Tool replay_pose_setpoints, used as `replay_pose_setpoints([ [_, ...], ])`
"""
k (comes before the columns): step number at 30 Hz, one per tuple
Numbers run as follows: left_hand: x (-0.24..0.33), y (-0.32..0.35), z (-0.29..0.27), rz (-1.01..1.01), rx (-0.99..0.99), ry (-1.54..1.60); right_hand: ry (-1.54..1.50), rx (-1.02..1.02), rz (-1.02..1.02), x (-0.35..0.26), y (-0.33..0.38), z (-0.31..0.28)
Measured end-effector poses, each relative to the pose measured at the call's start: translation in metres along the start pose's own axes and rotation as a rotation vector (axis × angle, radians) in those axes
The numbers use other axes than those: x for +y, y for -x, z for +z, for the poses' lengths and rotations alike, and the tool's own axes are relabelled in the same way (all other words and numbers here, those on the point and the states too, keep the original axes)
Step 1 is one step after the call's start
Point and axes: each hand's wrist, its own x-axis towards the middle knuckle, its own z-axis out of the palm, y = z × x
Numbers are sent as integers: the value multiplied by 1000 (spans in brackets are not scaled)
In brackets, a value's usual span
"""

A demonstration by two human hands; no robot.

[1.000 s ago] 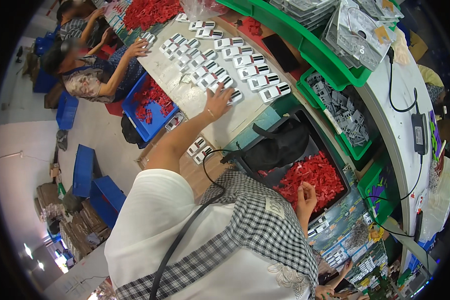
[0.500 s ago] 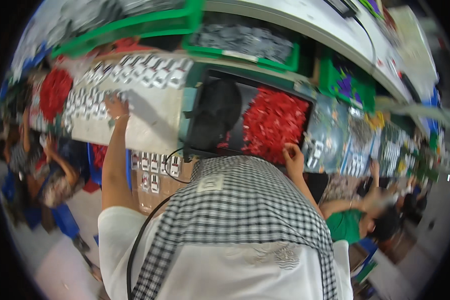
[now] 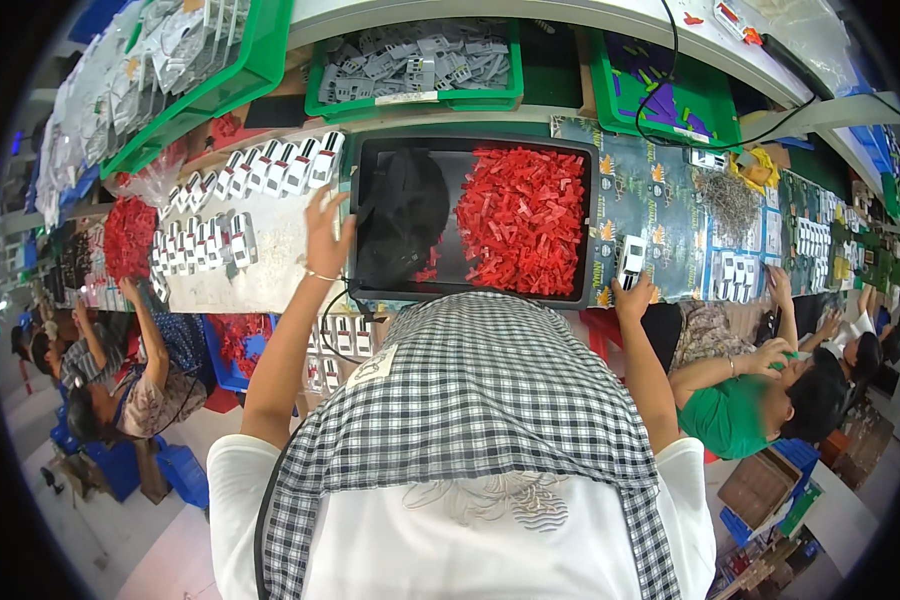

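My left hand (image 3: 328,232) is open, fingers spread, over the light board beside the left rim of a black tray (image 3: 470,146). It holds nothing. On the right, my right hand (image 3: 633,298) has its thumb and fingers closed on the lower end of a small white plastic housing (image 3: 631,254) with a dark slot. Inside the tray lie a heap of small red plastic pieces (image 3: 523,215) and a black, rounded patch (image 3: 402,215) at the left. Rows of white housings with dark and red parts (image 3: 281,167) lie on the board left of my left hand.
Green bins stand behind: one of grey-white parts (image 3: 420,62), one of purple pieces (image 3: 660,90). A black cable (image 3: 342,295) runs by my left wrist. A co-worker in green (image 3: 740,405) sits at right; others sit at left. More white housings (image 3: 737,276) lie farther right.
My left hand has come away from the rows of white housings toward the tray. My right hand has left the red pieces and taken hold of the white housing. The view has shifted.
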Motion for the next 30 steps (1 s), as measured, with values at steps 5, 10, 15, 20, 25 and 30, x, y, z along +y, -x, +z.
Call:
replay_pose_setpoints([
  [5, 111, -21, 15, 267, -125, 164, -538, -144, 134, -24, 0, -23],
  [10, 206, -29, 54, 711, -290, 230, -730, -325, -186, -113, 49, -85],
  [15, 222, -27, 78, 879, -596, -98, -636, -885, -601, -186, 75, -102],
  [20, 155, -5, 76, 278, -639, 104, -505, -833, -680, -205, 54, -68],
  [25, 107, 14, 70, -727, -483, 876, 160, -493, -1223, -198, 45, -35],
  [30, 114, 14, 67, -850, -380, 1084, 4, -261, -1115, -207, 31, -36],
])
